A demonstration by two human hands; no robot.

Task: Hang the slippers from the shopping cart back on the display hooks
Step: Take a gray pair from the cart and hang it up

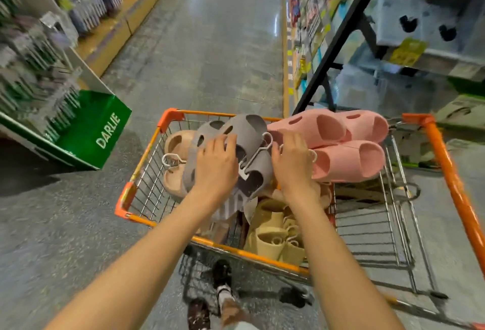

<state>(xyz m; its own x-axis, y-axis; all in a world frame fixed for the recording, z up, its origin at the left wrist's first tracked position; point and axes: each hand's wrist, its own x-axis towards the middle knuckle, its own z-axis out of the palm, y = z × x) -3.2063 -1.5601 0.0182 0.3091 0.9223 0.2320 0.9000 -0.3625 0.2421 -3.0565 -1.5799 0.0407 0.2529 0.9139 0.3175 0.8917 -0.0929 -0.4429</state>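
The store aisle [210, 41] runs away to the far end, with stocked shelving on the left and right; no slipper display hooks can be identified in this blurred view. In the near centre stands the orange-framed wire shopping cart [451, 172], loaded with slippers on white plastic hangers. The pink slippers [349, 159] lie at the far right of the load, the grey slippers [246, 133] at centre, the beige slippers [178, 143] at the left, and the pale yellow slippers [273, 238] nearest, low in the basket. The left hand [216, 164] rests on the grey pair, fingers curved over the upper. The right hand [294, 161] lies just beside the grey pair's hanger [265, 143], fingers extended and gripping nothing. Judgement: the step is selection and pick-up from the cart. The next move calls for closing on the grey pair or its hanger, lifting it free of the neighbouring hangers, then locating the hooks.
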